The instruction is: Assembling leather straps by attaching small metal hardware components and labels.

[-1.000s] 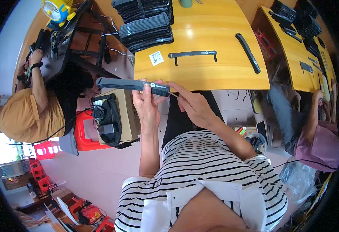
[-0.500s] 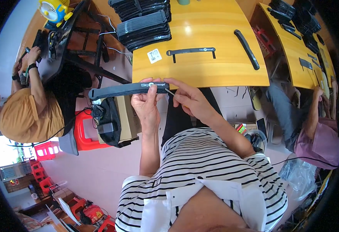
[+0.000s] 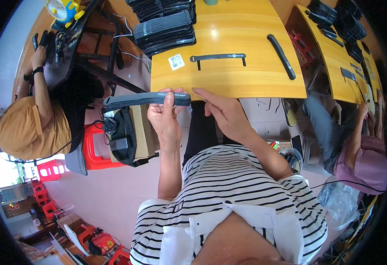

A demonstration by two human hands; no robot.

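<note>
Level above the near edge of the table is a stack of dark grey hook-and-loop straps (image 3: 134,100), with a slotted loop at the left end and white printing near the right. My left hand (image 3: 164,121) is closed around its right part, thumb on top and fingers beneath. Just right of the stack, my right hand (image 3: 229,118) is apart from it, index finger stretched out and nothing visible in it; the lower fingers are partly curled. Another strap (image 3: 217,57) lies across the table with two short black pieces under it. A further strap (image 3: 281,57) lies slanted at the right.
Tall piles of black straps (image 3: 165,33) stand at the table's (image 3: 229,86) back left. A white label card (image 3: 176,62) lies near them. Left of me are a red stool (image 3: 97,150) and a cardboard box (image 3: 144,132). People work at tables on both sides.
My right hand has come off the stack's right end, and its fingers have opened. The stack has shifted and tilted slightly in my left hand, showing more of its layered side.
</note>
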